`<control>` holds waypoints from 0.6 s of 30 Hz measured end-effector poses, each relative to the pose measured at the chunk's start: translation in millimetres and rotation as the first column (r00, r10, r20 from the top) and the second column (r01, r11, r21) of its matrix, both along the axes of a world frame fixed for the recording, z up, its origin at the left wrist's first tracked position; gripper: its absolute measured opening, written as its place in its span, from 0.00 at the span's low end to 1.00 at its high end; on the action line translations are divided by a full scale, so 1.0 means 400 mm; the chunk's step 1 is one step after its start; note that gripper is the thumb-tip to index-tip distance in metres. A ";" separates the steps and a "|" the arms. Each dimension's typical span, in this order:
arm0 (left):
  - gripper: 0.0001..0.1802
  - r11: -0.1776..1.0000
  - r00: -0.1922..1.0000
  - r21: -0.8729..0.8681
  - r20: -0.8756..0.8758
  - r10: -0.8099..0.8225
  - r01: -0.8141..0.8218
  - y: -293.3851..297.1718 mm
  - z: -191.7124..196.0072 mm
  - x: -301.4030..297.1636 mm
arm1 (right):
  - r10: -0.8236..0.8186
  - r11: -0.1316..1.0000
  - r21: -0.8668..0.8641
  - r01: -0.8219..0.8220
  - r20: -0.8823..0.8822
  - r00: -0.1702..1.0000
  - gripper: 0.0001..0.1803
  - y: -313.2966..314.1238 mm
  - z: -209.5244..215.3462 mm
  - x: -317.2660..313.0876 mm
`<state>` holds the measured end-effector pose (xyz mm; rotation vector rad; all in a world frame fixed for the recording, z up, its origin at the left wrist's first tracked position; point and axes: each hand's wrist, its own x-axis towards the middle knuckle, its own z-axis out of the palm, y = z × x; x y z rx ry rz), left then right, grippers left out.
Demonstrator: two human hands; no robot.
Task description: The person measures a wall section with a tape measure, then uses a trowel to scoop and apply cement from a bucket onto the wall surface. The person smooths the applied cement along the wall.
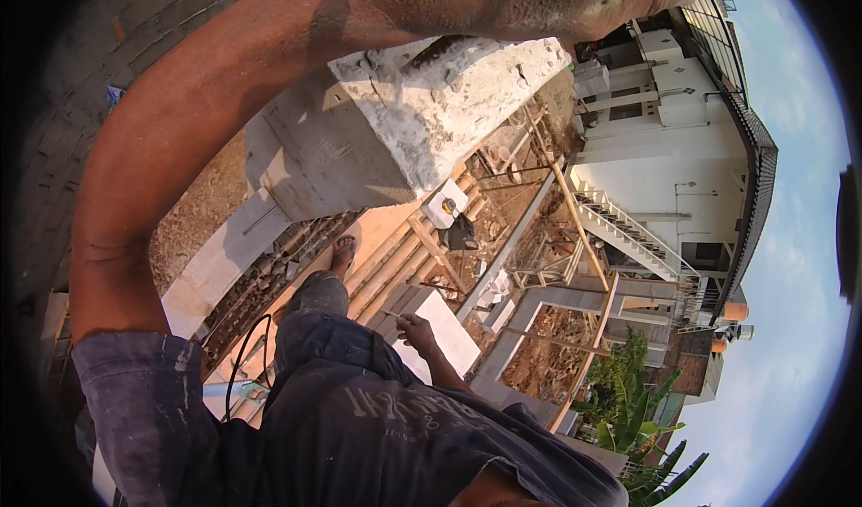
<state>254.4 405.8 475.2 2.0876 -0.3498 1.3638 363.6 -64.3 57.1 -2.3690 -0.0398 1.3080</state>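
Toward six o'clock, the right hand (417, 331) pinches what seems a thin stick (389, 313) before a white slab (456, 335). At one o'clock, the left hand (575, 4) is partly cropped; I cannot tell its grip.

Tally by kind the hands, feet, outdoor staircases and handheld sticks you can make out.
Hands: 2, the left hand and the right hand
Foot: 1
White staircase: 1
Thin pale stick, in the right hand: 1
Total: 5
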 end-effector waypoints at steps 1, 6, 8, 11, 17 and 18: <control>0.14 0.999 0.999 -0.015 -0.019 -0.046 0.045 0.002 0.003 -0.004 | -0.004 1.000 0.004 0.004 -0.009 1.000 0.22 0.000 0.000 0.000; 0.13 0.990 0.988 -0.040 -0.081 0.129 -0.133 -0.020 0.010 -0.005 | -0.032 0.999 0.006 0.032 -0.012 0.999 0.21 -0.006 -0.008 -0.005; 0.12 0.970 0.971 0.026 0.013 0.241 -0.241 -0.033 0.001 -0.008 | -0.016 1.000 0.003 0.016 -0.019 1.000 0.21 -0.009 -0.011 -0.004; 0.11 0.962 0.962 0.045 0.065 0.267 -0.270 -0.036 -0.003 -0.004 | -0.001 1.000 0.009 0.001 -0.013 1.000 0.21 -0.009 -0.014 -0.001; 0.10 0.975 0.974 0.020 0.029 0.223 -0.223 -0.027 -0.005 0.005 | 0.009 1.000 0.006 -0.009 -0.013 1.000 0.20 0.000 -0.006 0.004; 0.10 0.982 0.982 0.019 0.028 0.186 -0.187 -0.021 -0.005 0.005 | 0.015 1.000 0.001 -0.015 -0.007 1.000 0.21 0.001 -0.004 0.004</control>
